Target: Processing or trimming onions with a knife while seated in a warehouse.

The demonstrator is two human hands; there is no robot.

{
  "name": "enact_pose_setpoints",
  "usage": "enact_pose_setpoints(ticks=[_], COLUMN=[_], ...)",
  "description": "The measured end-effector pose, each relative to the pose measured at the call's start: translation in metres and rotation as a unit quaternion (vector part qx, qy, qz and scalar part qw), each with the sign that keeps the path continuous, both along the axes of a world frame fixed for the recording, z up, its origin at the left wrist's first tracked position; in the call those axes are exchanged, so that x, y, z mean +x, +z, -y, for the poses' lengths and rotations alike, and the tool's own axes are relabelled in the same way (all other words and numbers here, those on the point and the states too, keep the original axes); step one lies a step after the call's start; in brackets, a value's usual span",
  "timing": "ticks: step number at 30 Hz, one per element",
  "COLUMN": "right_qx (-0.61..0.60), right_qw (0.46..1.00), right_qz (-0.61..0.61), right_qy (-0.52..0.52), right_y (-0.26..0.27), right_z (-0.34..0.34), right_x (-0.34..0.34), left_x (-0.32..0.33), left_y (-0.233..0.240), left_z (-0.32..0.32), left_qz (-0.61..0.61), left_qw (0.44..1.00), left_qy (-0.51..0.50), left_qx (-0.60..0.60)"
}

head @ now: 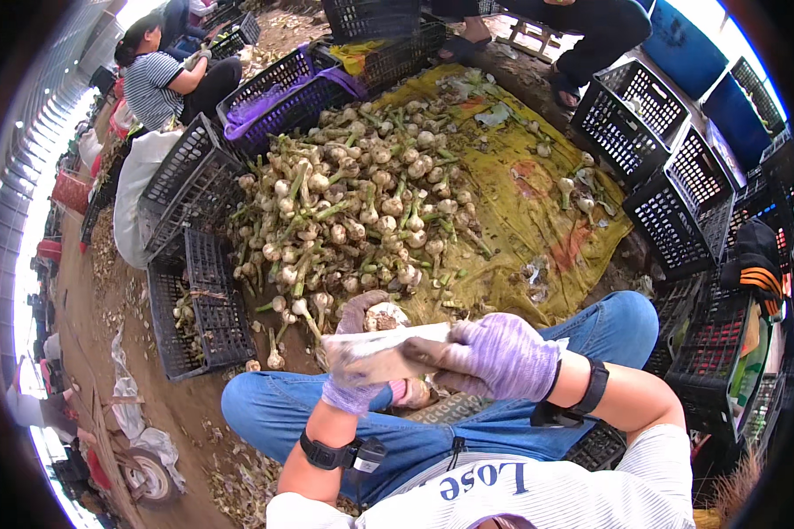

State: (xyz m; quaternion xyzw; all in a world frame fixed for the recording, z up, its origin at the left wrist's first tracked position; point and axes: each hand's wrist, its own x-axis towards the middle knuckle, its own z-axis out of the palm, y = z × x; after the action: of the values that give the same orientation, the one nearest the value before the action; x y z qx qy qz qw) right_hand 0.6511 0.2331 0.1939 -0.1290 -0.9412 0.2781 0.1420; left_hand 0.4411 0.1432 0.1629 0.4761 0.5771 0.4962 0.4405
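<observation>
My left hand [353, 317], in a soiled purple knit glove, holds a garlic bulb [385, 317], its cut or root face turned up. In my right hand [503, 357], also gloved, is a broad-bladed knife [377, 350]. The pale blade lies across in front of my left palm, close below the bulb, and hides part of that hand. Whether the edge touches the bulb I cannot tell. Beyond my hands spreads a large heap of garlic bulbs with stems [364, 192]. It lies on a yellow plastic sheet [503, 244].
Black plastic crates stand left [198, 304] and right [675, 198]. A purple mesh bag [271, 99] lies over another crate. Loose bulbs [275, 357] lie near my knee. One person [159, 79] sits at the upper left; another person's legs [609, 33] are at the top.
</observation>
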Motion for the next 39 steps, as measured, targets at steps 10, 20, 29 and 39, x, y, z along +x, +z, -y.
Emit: enact_pose_setpoints(ticks=[10, 20, 29, 39], right_qx=[0.044, 0.04, -0.073, -0.399], right_qw=[0.998, 0.997, 0.98, 0.917], right_qz=[-0.01, -0.056, -0.091, -0.019], right_qy=[0.047, 0.03, -0.163, -0.006], right_y=[0.01, -0.023, -0.045, -0.018], right_z=[0.005, 0.002, -0.015, -0.019], right_x=[-0.015, 0.001, 0.047, 0.028], left_x=[0.003, 0.024, 0.004, -0.008], left_y=[0.007, 0.01, 0.005, 0.024], left_z=[-0.003, 0.006, 0.003, -0.026], left_qz=[-0.263, -0.256, -0.11, -0.312], left_qw=[0.96, 0.962, 0.993, 0.847], left_qy=[0.021, -0.015, 0.034, -0.365], left_qx=[0.093, 0.095, 0.001, 0.227])
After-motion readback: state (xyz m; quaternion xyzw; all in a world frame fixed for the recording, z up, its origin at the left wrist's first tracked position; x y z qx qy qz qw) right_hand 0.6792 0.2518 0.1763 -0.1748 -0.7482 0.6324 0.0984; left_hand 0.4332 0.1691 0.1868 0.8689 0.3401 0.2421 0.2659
